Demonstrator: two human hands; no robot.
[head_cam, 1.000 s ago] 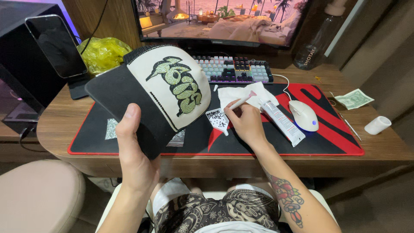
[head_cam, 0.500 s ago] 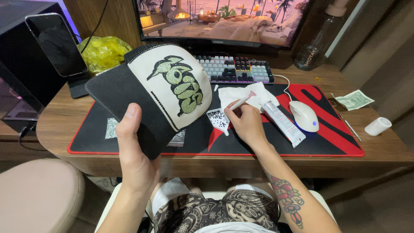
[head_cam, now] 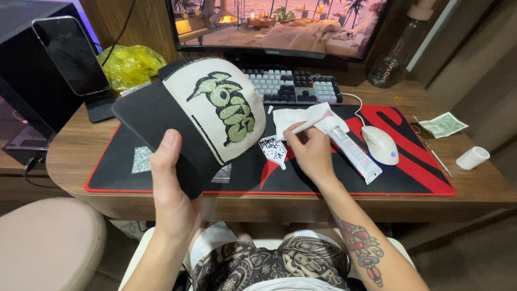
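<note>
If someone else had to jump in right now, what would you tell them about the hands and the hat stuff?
Left hand: grips the black brim of the cap, holding it up, front panel facing the camera.
Right hand: holds a thin white stick tool, tip near the small tray of tiny stones on the desk mat.
Nearby: white cloth, glue tube, mouse.
Done: the green sparkly design on the cap looks mostly filled.
Left: cannot tell which spots lack stones.
</note>
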